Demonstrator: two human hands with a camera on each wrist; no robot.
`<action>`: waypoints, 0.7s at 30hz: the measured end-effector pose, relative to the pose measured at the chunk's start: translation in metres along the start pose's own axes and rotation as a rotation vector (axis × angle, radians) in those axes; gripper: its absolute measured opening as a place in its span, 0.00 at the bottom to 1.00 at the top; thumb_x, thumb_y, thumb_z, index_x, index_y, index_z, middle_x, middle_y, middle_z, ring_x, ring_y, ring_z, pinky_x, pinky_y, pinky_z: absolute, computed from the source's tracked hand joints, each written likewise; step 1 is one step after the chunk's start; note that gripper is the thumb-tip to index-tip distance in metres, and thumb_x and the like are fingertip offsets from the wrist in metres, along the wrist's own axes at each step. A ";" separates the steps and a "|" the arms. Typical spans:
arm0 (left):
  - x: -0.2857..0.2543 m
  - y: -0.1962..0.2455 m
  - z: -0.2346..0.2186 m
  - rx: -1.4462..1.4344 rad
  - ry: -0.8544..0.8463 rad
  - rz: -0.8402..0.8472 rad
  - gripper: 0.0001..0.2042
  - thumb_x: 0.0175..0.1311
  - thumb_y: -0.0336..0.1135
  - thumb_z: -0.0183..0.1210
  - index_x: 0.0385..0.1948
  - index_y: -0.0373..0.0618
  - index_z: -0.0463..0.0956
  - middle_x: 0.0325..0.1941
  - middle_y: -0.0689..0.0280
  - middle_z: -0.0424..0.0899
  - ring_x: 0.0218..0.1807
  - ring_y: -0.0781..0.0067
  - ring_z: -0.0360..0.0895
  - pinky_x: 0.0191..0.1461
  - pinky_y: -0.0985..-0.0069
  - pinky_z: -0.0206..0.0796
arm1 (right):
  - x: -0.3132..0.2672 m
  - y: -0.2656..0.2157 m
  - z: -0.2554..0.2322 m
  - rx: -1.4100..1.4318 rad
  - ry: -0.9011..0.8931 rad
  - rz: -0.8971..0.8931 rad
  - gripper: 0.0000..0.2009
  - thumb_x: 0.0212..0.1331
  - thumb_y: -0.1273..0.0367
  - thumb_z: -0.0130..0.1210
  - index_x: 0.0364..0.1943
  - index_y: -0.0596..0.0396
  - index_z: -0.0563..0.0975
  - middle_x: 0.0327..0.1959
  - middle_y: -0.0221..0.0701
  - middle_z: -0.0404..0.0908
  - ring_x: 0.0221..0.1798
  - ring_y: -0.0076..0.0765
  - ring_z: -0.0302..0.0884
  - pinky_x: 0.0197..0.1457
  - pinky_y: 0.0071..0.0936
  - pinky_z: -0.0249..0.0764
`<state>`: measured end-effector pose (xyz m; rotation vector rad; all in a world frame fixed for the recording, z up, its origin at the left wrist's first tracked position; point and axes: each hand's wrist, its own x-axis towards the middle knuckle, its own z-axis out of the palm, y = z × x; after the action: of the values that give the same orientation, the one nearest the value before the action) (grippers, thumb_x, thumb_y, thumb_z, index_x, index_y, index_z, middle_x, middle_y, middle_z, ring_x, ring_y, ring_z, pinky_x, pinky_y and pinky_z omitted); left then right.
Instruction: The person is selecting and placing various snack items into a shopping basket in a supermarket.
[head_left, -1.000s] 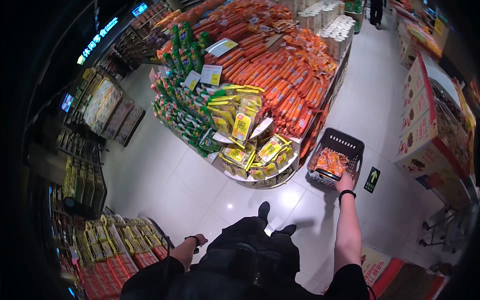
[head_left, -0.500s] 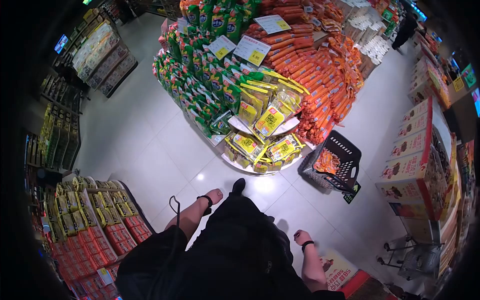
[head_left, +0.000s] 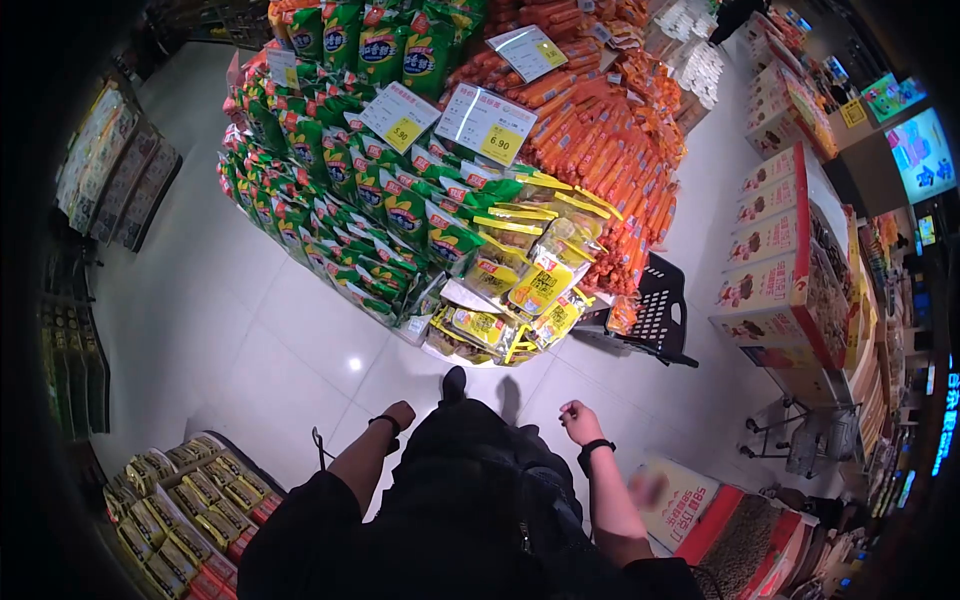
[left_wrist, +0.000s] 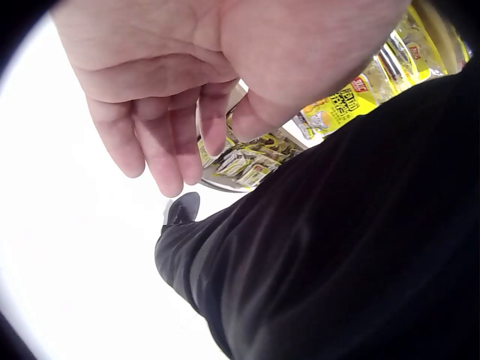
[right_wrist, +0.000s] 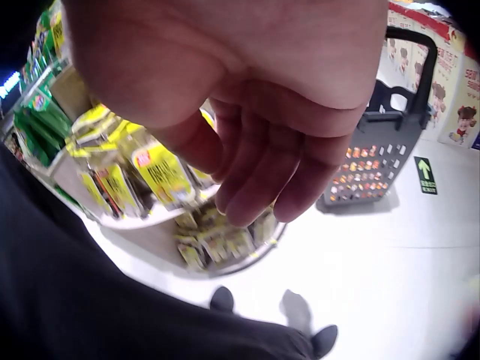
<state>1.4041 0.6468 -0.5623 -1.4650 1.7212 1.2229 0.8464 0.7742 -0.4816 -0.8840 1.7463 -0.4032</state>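
Note:
Both hands hang empty at the person's sides. The left hand [head_left: 401, 414] is by the left thigh, its fingers loosely bent in the left wrist view, with yellow-labelled packs [left_wrist: 341, 109] beyond it. On the other side, the right hand [head_left: 580, 422] hangs with relaxed, slightly curled fingers. A black shopping basket [right_wrist: 379, 135] with a raised handle stands on the floor past the right hand, apart from it. Orange packets [head_left: 622, 316] lie in the basket, which the display partly hides in the head view.
A rounded display ahead holds green bags [head_left: 405, 215], orange stick-shaped packs [head_left: 590, 150] and price cards [head_left: 487, 125]. Printed cartons [head_left: 770, 290] and a metal cart [head_left: 820, 440] stand at right. Stacked packs [head_left: 190, 510] are at lower left.
The right hand, at the basket's edge a second ago, has let go and drawn back to the person's side. The basket stays on the floor; the view has shifted toward the green bags.

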 end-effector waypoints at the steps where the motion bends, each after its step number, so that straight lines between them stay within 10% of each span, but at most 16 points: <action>1: 0.002 -0.021 0.005 0.040 0.056 0.035 0.14 0.69 0.43 0.58 0.39 0.42 0.87 0.37 0.55 0.92 0.41 0.54 0.90 0.51 0.58 0.82 | 0.012 -0.034 -0.001 0.134 0.044 -0.033 0.11 0.76 0.70 0.57 0.55 0.61 0.80 0.42 0.37 0.89 0.41 0.34 0.91 0.48 0.33 0.87; 4: 0.021 -0.074 0.008 0.625 0.020 0.354 0.10 0.70 0.38 0.61 0.39 0.44 0.87 0.41 0.57 0.92 0.46 0.55 0.90 0.55 0.58 0.83 | 0.039 -0.157 -0.012 0.510 0.181 -0.096 0.19 0.79 0.62 0.62 0.62 0.62 0.76 0.50 0.35 0.84 0.42 0.34 0.90 0.46 0.31 0.86; 8: 0.031 -0.098 0.003 0.228 -0.028 -0.020 0.07 0.62 0.34 0.71 0.39 0.47 0.87 0.49 0.59 0.91 0.58 0.56 0.86 0.62 0.60 0.82 | 0.076 -0.263 -0.029 0.575 0.358 -0.210 0.23 0.75 0.62 0.67 0.64 0.62 0.75 0.52 0.38 0.84 0.43 0.36 0.88 0.47 0.33 0.85; 12: 0.028 -0.095 -0.014 0.734 0.018 0.386 0.08 0.72 0.37 0.61 0.41 0.44 0.85 0.40 0.60 0.91 0.44 0.59 0.91 0.50 0.62 0.84 | 0.123 -0.259 -0.031 0.138 0.453 -0.363 0.25 0.70 0.63 0.71 0.63 0.62 0.75 0.52 0.40 0.87 0.46 0.38 0.88 0.48 0.36 0.84; 15: 0.017 -0.058 -0.012 -0.257 0.120 -0.116 0.11 0.71 0.34 0.58 0.37 0.42 0.90 0.49 0.50 0.93 0.54 0.48 0.90 0.59 0.54 0.84 | 0.109 -0.277 -0.033 0.230 0.481 -0.399 0.23 0.70 0.63 0.72 0.62 0.60 0.76 0.51 0.39 0.88 0.40 0.33 0.86 0.43 0.34 0.82; 21: 0.031 -0.053 0.015 -0.177 0.059 -0.012 0.13 0.70 0.35 0.54 0.38 0.38 0.88 0.51 0.45 0.91 0.58 0.45 0.88 0.63 0.53 0.81 | 0.100 -0.293 -0.034 0.074 0.579 -0.373 0.22 0.70 0.64 0.71 0.60 0.61 0.76 0.46 0.41 0.86 0.39 0.36 0.85 0.42 0.35 0.80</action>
<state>1.4450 0.6476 -0.6103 -1.6255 1.6752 1.3676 0.9079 0.5012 -0.3451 -1.1148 2.0632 -1.0456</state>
